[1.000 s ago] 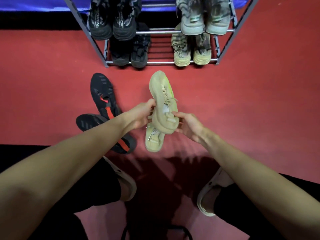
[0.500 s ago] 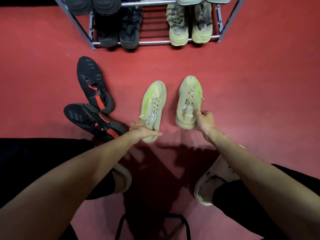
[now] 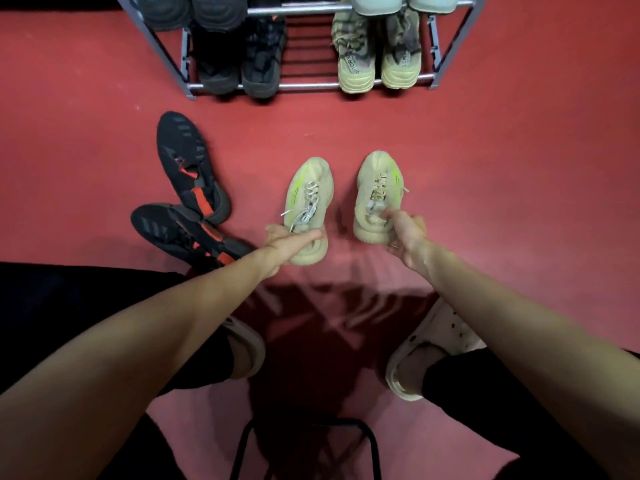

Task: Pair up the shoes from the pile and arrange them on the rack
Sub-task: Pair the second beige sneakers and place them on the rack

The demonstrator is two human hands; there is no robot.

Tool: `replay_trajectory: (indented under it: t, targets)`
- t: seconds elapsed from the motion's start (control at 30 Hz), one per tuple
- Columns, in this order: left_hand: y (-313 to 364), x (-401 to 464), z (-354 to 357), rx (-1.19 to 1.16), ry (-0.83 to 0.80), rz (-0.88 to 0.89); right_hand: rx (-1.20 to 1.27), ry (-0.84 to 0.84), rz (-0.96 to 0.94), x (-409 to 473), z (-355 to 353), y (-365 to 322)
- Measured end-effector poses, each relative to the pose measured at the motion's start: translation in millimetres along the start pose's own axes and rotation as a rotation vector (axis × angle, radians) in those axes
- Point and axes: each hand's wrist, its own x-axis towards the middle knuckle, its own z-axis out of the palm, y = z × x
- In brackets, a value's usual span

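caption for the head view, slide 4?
Left hand and right hand each hold one beige sneaker before the shoe rack.

A red floor [image 3: 502, 174] carries a rack [image 3: 311, 86], two black shoes [image 3: 188, 174] and two beige shoes [image 3: 310, 188] side by side.

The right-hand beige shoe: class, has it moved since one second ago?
Yes. The beige shoe was stacked over its mate then; now it sits apart, to its right, toe toward the rack.

Two sneakers [image 3: 309, 202] [image 3: 378, 195] side by side before the rack [image 3: 311, 85], another pair [image 3: 188, 202] to their left.
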Motion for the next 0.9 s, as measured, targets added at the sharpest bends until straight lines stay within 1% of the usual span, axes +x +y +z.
replay_trajectory:
  t: [0.03,0.13,0.23,0.3,0.37,0.47,0.6,0.7,0.8,0.9]
  targets:
    - [5.9,-4.5,-5.4,-0.080,-0.025,0.015,-0.001,0.011,-0.028,-4.7,0.3,-6.3]
    - [31.4,-16.9,-27.4,-0.276,-0.187,0.018,-0.007,0.036,-0.144,-21.9,0.9,-29.2]
    - [51.5,-40.9,-50.2,-0.360,-0.294,-0.034,0.030,0.049,-0.217,-47.8,1.2,-49.5]
    - [59.5,-59.6,-60.3,-0.367,-0.312,-0.020,0.035,0.039,-0.267,-71.2,0.3,-60.5]
    - [70.5,-86.8,-73.0,-0.429,-0.347,0.023,-0.020,0.040,-0.347,-95.6,-0.8,-72.7]
    - [96.4,-128.4,-102.1,-0.546,-0.415,0.132,-0.076,0.076,-0.516,-135.6,-5.0,-100.3]
    - [129.9,-185.0,-147.3,-0.483,-0.402,0.384,-0.009,0.065,-0.708,-195.4,-14.7,-136.5]
    - [146.1,-223.8,-173.8,-0.506,-0.400,0.518,0.054,0.055,-0.851,-226.2,-20.6,-154.7]
    - [157.7,-249.5,-193.3,-0.568,-0.416,0.636,0.149,0.028,-0.910,-245.8,-22.0,-170.6]
    - [170.6,-260.3,-205.4,-0.594,-0.394,0.715,0.240,-0.010,-0.969,-259.8,-22.4,-188.6]
